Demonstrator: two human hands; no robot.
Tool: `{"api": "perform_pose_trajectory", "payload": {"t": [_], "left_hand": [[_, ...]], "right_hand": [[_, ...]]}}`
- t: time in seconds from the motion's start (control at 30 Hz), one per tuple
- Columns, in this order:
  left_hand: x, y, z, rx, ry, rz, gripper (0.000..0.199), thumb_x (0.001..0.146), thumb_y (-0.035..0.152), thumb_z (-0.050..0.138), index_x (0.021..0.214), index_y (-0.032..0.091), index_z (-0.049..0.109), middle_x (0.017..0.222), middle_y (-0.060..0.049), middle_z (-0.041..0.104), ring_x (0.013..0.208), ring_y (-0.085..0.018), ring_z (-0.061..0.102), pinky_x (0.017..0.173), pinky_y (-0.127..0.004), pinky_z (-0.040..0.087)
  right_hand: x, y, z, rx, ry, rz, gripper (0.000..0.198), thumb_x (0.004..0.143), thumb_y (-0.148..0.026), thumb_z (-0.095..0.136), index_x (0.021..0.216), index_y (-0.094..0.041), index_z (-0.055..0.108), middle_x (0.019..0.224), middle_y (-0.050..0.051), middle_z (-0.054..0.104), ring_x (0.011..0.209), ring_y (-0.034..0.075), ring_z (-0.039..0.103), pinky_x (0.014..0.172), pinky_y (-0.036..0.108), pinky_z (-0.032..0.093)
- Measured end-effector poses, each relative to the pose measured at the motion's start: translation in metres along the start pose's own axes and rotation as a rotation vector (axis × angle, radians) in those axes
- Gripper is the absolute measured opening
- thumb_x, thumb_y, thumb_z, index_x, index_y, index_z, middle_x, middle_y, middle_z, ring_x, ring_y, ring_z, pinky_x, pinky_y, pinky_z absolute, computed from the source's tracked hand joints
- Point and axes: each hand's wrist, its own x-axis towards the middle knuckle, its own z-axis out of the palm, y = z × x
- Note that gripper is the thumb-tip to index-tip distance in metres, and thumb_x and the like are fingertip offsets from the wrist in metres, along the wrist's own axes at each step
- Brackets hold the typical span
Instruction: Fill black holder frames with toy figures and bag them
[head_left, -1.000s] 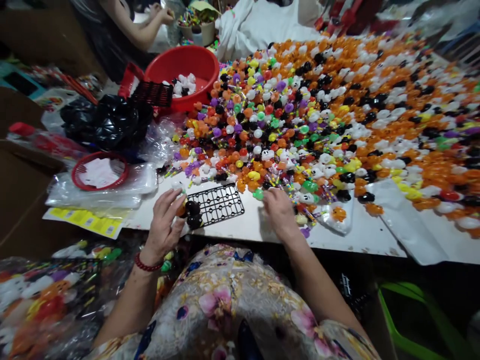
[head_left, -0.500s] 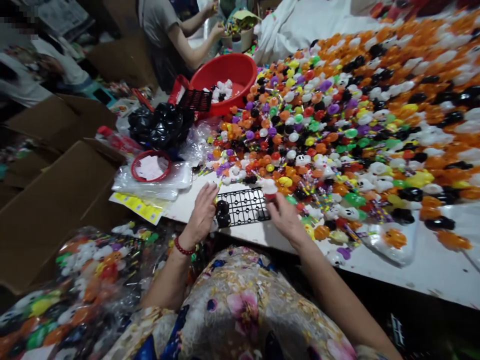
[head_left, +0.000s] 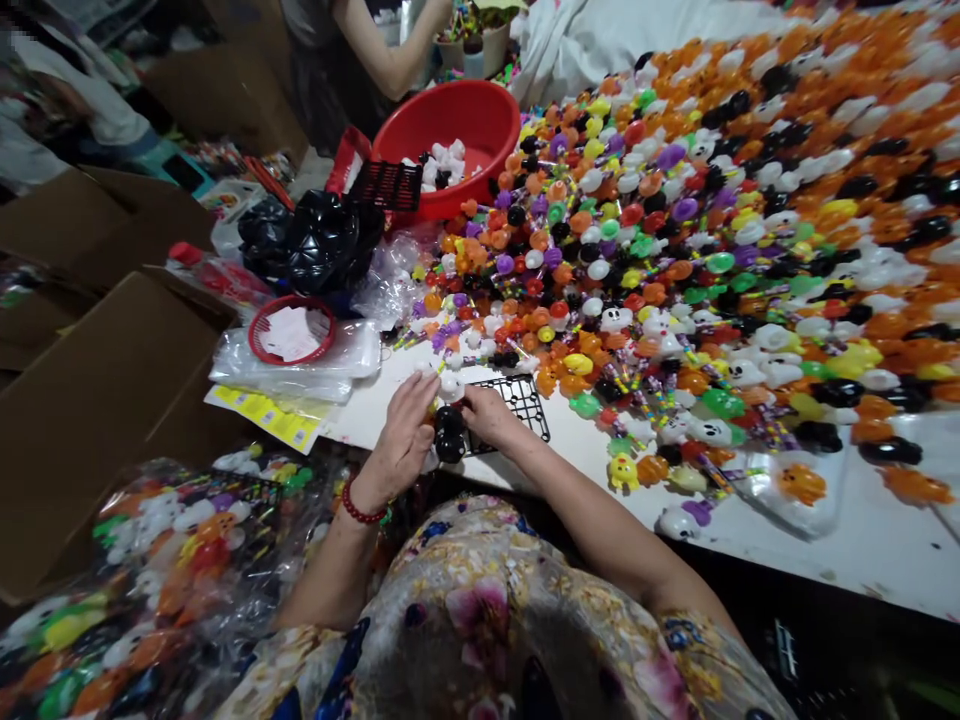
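Note:
A black plastic grid tray point(head_left: 529, 400) lies on the white tabletop in front of me. Two round black plastic toy pieces point(head_left: 450, 436) sit at its left end. My left hand point(head_left: 405, 430), with a red bead bracelet at the wrist, is closed around that end, fingers along the edge and thumb beside the black pieces. My right hand point(head_left: 487, 415) reaches across the grid, its fingers pinched on a white plastic toy piece point(head_left: 451, 384) just behind the black ones. The right fingertips are partly hidden, as is what lies under my left palm.
Colourful plastic toys point(head_left: 600, 270) are heaped over the table's back and right. A red tub point(head_left: 487, 115) of white and black pieces stands behind. Left are a red basket point(head_left: 326, 345), plastic bags point(head_left: 247, 362) and a cardboard box point(head_left: 112, 430). A co-worker's arm point(head_left: 382, 45) shows behind.
My right hand has moved left from the grid's right end to its left end, carrying the white piece. My left hand stays at the left end. The view has shifted slightly.

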Motion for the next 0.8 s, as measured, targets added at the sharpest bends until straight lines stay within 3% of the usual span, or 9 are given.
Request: {"api": "perform_pose_trajectory", "payload": {"t": [0.3,0.47,0.63,0.7,0.8], "left_hand": [[0.003,0.0,-0.001,0.072,-0.067,0.002,0.065,0.1,0.057,0.014,0.155,0.025,0.025,0.158,-0.012,0.033,0.149,-0.026,0.025,0.12,-0.05,0.024],[0.003,-0.005,-0.003,0.115,-0.081,0.01,0.061,0.101,0.055,0.017,0.153,0.027,0.03,0.153,-0.01,0.043,0.148,-0.026,0.028,0.12,-0.05,0.022],[0.003,-0.002,-0.009,0.123,-0.032,0.012,0.058,0.101,0.054,0.019,0.151,0.029,0.034,0.155,-0.008,0.039,0.148,-0.026,0.027,0.12,-0.051,0.023],[0.005,-0.002,-0.01,0.129,0.002,0.005,0.057,0.101,0.053,0.021,0.15,0.03,0.035,0.157,-0.008,0.037,0.149,-0.027,0.025,0.121,-0.051,0.022],[0.01,-0.006,-0.009,0.134,0.009,0.007,0.056,0.101,0.052,0.02,0.149,0.029,0.037,0.156,-0.007,0.038,0.149,-0.027,0.022,0.121,-0.052,0.019]], "right_hand": [[0.001,0.0,0.005,-0.086,-0.036,-0.132,0.016,0.082,-0.006,0.054,0.088,-0.014,0.066,0.089,0.006,0.066,0.079,0.018,0.058,0.072,0.026,0.043],[-0.005,-0.009,0.001,-0.195,-0.035,-0.13,0.012,0.084,-0.008,0.06,0.092,-0.014,0.066,0.09,0.005,0.066,0.081,0.016,0.059,0.073,0.024,0.046],[-0.069,0.004,-0.044,-0.355,0.194,-0.055,0.024,0.089,-0.012,0.057,0.112,-0.013,0.063,0.108,0.011,0.064,0.093,0.018,0.06,0.082,0.027,0.048],[-0.102,0.02,-0.07,-0.433,0.288,0.052,0.025,0.093,-0.009,0.046,0.109,-0.009,0.064,0.105,0.016,0.062,0.089,0.022,0.058,0.077,0.032,0.048],[-0.137,0.045,-0.101,-0.771,0.393,0.31,0.019,0.092,-0.012,0.049,0.093,-0.012,0.068,0.094,0.014,0.06,0.083,0.023,0.055,0.071,0.031,0.043]]}}
